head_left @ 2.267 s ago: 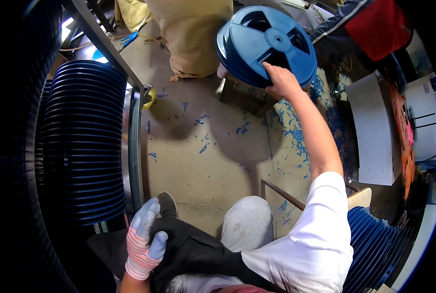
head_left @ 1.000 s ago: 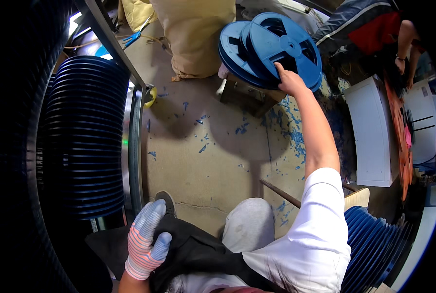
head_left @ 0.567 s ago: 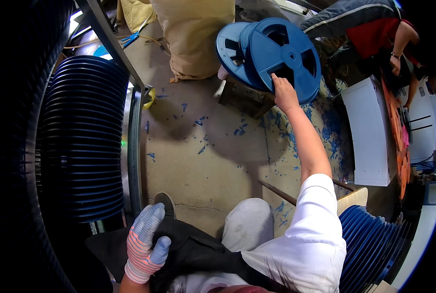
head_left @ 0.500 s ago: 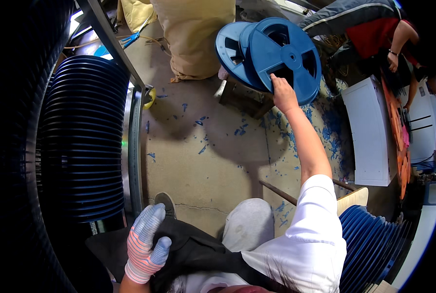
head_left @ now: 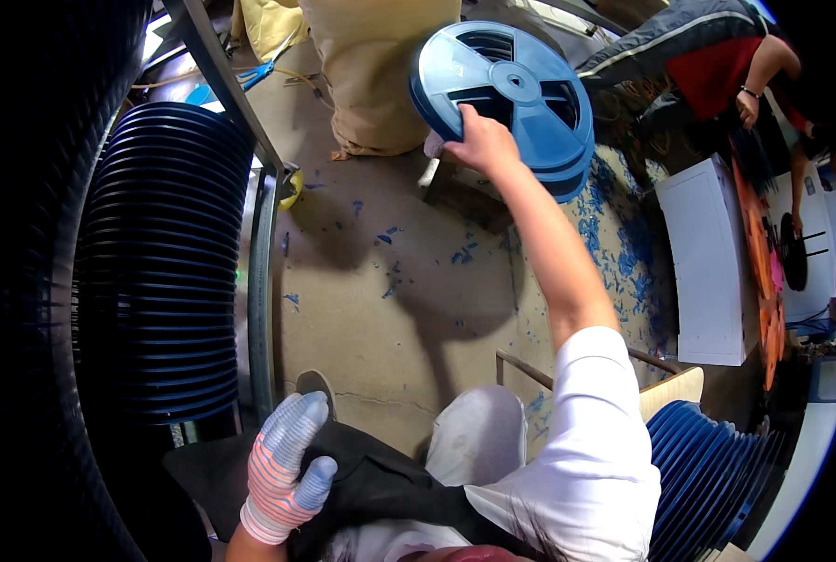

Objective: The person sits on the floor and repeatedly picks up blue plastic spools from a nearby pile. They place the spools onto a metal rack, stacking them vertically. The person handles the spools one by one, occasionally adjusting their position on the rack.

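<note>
Largest first. Bare tan concrete floor [head_left: 343,309] runs down the middle. Left side: long row of dark blue, glossy round discs [head_left: 165,272] packed face to face, grey metal upright [head_left: 261,281] just right of it. Tall beige fabric-looking sack [head_left: 381,84] stands at the top, near the stack. White boxy cabinet [head_left: 704,267] on the right, orange flat panel [head_left: 764,281] beside it. Lower right: second row of blue round discs [head_left: 708,468] on edge, pale wooden board [head_left: 675,391] just above.

Main item: light blue, plastic-looking round reel [head_left: 528,89] with cut-out windows, top of a stack at upper centre. At least one more reel under it, rim showing at lower right. Stack sits on a dark, low stool [head_left: 469,199].

Co-worker in red and grey [head_left: 722,70] at upper right, one arm reaching down by a dark round disc [head_left: 794,253].

Right hand [head_left: 485,142], bare: clamped on the top reel at its near-left rim, fingers hooked in the window, thumb by the outer edge. Left hand [head_left: 287,468], striped knit glove: thumb and fingers apart, holding nothing, over the black apron [head_left: 371,478].

Smallest: blue-handled tool [head_left: 254,77] past the upright; blue scraps [head_left: 615,244] scattered on the floor, thickest near the cabinet.
</note>
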`<state>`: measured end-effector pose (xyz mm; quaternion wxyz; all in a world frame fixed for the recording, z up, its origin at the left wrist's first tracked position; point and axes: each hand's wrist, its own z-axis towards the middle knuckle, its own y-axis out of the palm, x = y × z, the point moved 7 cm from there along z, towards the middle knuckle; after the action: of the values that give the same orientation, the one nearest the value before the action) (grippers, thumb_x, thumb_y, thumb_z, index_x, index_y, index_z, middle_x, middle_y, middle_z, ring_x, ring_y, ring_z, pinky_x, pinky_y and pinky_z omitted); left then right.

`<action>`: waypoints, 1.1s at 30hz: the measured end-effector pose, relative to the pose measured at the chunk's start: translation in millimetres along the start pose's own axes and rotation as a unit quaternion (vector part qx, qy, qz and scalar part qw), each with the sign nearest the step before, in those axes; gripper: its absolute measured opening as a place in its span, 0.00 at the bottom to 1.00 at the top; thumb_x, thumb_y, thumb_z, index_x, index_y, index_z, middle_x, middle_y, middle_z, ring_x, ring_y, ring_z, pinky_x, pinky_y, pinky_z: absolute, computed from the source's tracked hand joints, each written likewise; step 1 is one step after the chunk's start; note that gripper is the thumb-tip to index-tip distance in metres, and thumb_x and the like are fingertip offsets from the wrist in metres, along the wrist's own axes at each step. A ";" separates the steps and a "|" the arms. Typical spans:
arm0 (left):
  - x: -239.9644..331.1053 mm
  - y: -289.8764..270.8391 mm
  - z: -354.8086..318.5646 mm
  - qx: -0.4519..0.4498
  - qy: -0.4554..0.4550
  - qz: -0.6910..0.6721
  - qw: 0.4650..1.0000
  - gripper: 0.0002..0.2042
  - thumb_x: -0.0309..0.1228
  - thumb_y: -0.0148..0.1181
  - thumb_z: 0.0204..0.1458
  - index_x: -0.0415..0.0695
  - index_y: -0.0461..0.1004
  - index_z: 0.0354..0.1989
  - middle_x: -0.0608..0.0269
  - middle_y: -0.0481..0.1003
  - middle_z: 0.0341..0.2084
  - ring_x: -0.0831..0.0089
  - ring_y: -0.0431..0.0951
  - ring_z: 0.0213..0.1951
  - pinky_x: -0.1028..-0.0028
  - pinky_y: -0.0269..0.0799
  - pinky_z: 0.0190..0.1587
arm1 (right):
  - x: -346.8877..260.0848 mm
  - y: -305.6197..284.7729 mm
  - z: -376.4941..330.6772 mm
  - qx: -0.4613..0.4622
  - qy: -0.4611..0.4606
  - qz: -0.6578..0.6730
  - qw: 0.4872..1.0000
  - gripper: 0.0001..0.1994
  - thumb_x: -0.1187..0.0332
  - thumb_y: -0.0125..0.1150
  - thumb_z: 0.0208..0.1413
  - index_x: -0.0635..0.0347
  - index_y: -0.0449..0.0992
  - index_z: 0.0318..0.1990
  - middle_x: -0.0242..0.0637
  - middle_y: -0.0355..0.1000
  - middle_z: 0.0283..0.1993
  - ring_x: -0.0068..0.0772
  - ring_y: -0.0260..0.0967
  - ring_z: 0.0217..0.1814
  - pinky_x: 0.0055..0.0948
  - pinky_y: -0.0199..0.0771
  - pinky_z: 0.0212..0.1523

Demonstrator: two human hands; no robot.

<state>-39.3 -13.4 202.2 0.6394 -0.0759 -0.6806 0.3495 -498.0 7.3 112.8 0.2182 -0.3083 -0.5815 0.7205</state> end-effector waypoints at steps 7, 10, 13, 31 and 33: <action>-3.3 -7.8 -4.3 0.012 -0.014 -0.012 1.000 0.23 0.41 0.57 0.53 0.39 0.70 0.53 0.50 0.73 0.49 0.52 0.71 0.52 0.59 0.61 0.59 | -14.1 52.2 37.3 -0.063 0.135 -0.084 0.985 0.37 0.65 0.63 0.46 0.64 0.52 0.63 0.50 0.73 0.47 0.46 0.73 0.48 0.38 0.72 0.48; -7.1 -10.9 -10.0 0.025 -0.022 -0.010 0.999 0.23 0.41 0.56 0.54 0.38 0.70 0.52 0.49 0.73 0.48 0.51 0.72 0.52 0.59 0.62 0.58 | -15.4 58.3 41.7 0.009 0.133 -0.112 0.985 0.34 0.67 0.59 0.48 0.63 0.53 0.63 0.49 0.73 0.46 0.45 0.73 0.48 0.38 0.71 0.47; -7.8 -13.8 -13.6 0.035 -0.025 -0.005 0.999 0.23 0.42 0.56 0.54 0.38 0.70 0.52 0.48 0.73 0.47 0.51 0.72 0.51 0.58 0.63 0.57 | -7.8 52.3 37.4 0.019 0.138 -0.059 0.988 0.34 0.67 0.58 0.45 0.61 0.54 0.62 0.50 0.73 0.45 0.48 0.74 0.45 0.42 0.73 0.45; 3.2 -13.9 -32.0 0.094 0.030 -0.022 0.995 0.20 0.32 0.58 0.50 0.38 0.71 0.50 0.50 0.73 0.46 0.51 0.72 0.50 0.63 0.62 0.57 | 37.4 -201.1 -66.5 0.185 0.075 0.373 0.906 0.24 0.60 0.61 0.51 0.66 0.66 0.52 0.43 0.74 0.37 0.29 0.73 0.30 0.28 0.74 0.31; 3.3 -7.5 -25.8 0.089 0.046 -0.008 0.995 0.19 0.33 0.57 0.51 0.37 0.70 0.50 0.49 0.73 0.46 0.51 0.72 0.49 0.64 0.64 0.55 | 19.9 -252.6 -106.0 0.236 0.010 0.544 0.805 0.17 0.64 0.56 0.56 0.66 0.67 0.49 0.38 0.73 0.34 0.22 0.71 0.27 0.23 0.74 0.26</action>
<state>-13.4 -7.3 207.6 0.6770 -0.0298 -0.6173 0.3998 -449.4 153.0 340.5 -0.1377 -0.5202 -0.1286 0.8330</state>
